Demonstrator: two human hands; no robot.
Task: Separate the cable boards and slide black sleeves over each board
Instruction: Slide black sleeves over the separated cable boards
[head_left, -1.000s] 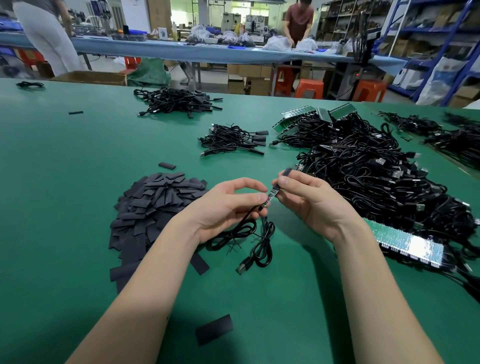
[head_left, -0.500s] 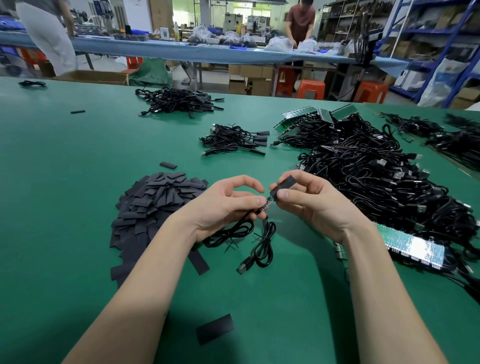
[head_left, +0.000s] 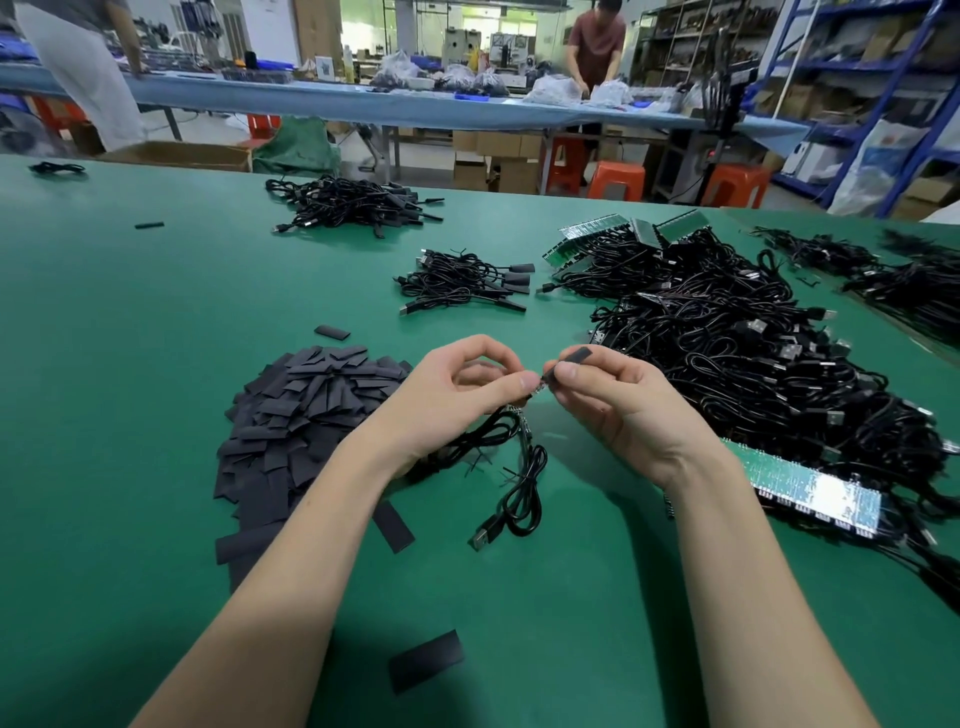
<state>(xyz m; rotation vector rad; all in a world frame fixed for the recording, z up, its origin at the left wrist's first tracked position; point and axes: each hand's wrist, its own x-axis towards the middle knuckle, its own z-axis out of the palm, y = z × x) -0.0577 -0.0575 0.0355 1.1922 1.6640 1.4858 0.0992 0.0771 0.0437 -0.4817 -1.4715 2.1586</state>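
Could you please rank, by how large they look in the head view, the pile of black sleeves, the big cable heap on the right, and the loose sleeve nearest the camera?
1. big cable heap
2. pile of black sleeves
3. loose sleeve, smallest despite being nearest

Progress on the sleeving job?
Done: a small bundle of sleeved cables lies mid-table. In hand: right hand holds a black sleeve at the board end pinched by the left hand. Left: the big cable heap and an unseparated board strip.
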